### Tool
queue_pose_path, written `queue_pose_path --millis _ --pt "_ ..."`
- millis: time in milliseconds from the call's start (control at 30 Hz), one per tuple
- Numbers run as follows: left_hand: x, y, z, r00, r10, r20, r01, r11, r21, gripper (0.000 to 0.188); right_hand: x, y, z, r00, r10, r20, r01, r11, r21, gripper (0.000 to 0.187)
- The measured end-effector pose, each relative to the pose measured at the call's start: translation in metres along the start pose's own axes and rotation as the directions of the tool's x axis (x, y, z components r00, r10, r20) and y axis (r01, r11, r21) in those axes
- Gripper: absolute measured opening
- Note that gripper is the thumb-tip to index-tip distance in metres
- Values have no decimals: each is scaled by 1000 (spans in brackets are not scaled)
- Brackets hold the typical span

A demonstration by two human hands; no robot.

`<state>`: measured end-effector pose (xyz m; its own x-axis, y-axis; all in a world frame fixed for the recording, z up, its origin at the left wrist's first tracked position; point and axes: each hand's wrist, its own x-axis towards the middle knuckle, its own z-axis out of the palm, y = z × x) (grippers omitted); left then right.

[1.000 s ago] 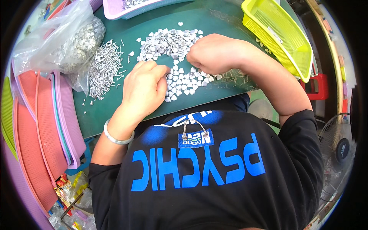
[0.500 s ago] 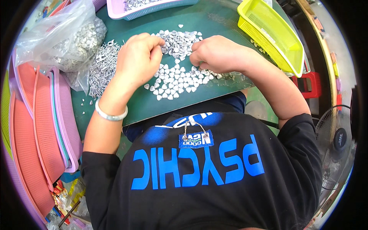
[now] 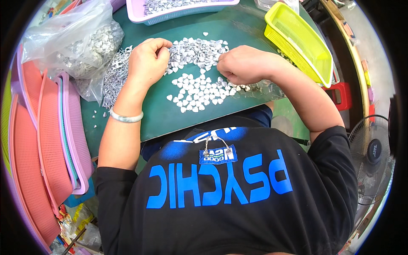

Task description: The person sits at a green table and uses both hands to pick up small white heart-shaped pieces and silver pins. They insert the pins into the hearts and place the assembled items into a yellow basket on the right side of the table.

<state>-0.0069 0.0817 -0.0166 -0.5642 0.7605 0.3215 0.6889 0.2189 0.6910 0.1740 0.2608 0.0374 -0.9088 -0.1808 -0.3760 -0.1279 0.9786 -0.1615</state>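
Note:
Small silver hearts lie on the green tabletop in a dense heap (image 3: 196, 51), with a looser spread of hearts (image 3: 195, 92) nearer to me. At the heap's left edge is my left hand (image 3: 148, 59), its fingers curled and the thumb close to the index finger. My right hand (image 3: 245, 64) is closed at the heap's right side, knuckles up, just above the spread's right end. Whatever either hand pinches is hidden by the fingers. Beside my left wrist lies a pile of small silver metal fittings (image 3: 115, 78), partly covered by my forearm.
A clear plastic bag (image 3: 91, 51) of silver pieces stands at the left, above stacked pink and purple baskets (image 3: 55, 140). A purple-and-blue tray (image 3: 182, 16) holds more pieces at the back. To the right are a yellow-green basket (image 3: 299, 44), a red stool (image 3: 340, 97) and a fan (image 3: 370, 159).
My left hand has drawn back leftward from over the heap to its edge. My right hand has hardly moved against the hearts. The whole view has shifted slightly.

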Motion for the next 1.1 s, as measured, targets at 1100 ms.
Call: queue_pose_path --millis 1100 --pt "3 -15 0 996 73 -54 -71 996 53 16 62 91 -108 696 449 -560 -168 860 481 39"
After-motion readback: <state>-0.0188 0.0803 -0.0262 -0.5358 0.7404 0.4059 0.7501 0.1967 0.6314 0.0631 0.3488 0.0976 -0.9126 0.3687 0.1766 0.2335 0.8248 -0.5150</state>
